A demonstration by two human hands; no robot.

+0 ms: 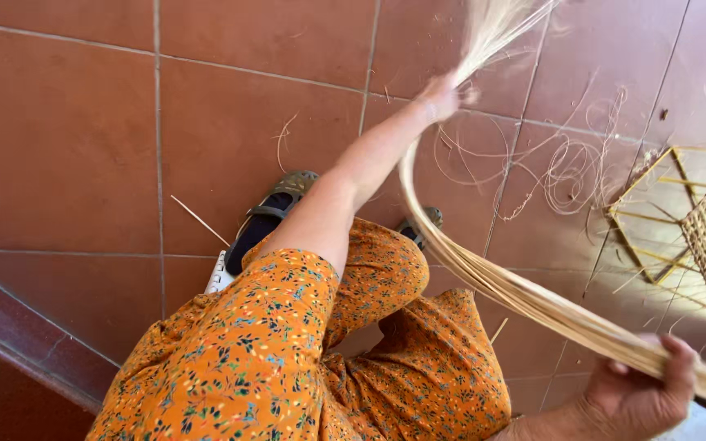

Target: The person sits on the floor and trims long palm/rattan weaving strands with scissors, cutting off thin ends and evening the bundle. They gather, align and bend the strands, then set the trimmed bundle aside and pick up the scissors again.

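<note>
A long bundle of pale straw-like fibres (pixel 484 269) arcs from the lower right up to the top centre, where its loose ends fan out. My left hand (pixel 439 96) is stretched out away from me and pinches the fibres near that fanned end. At the bottom right, my right hand (pixel 643 392) is closed around the thick part of the same bundle. My orange flowered sleeve and trousers (pixel 288 351) fill the lower middle.
Red-brown floor tiles (pixel 67 139) lie below. My feet are in dark sandals (pixel 271 214). Loose curled fibres (pixel 569 167) are scattered on the tiles. A partly woven mat on a yellow frame (pixel 700 224) lies at the right. A raised dark ledge (pixel 18 327) runs along the lower left.
</note>
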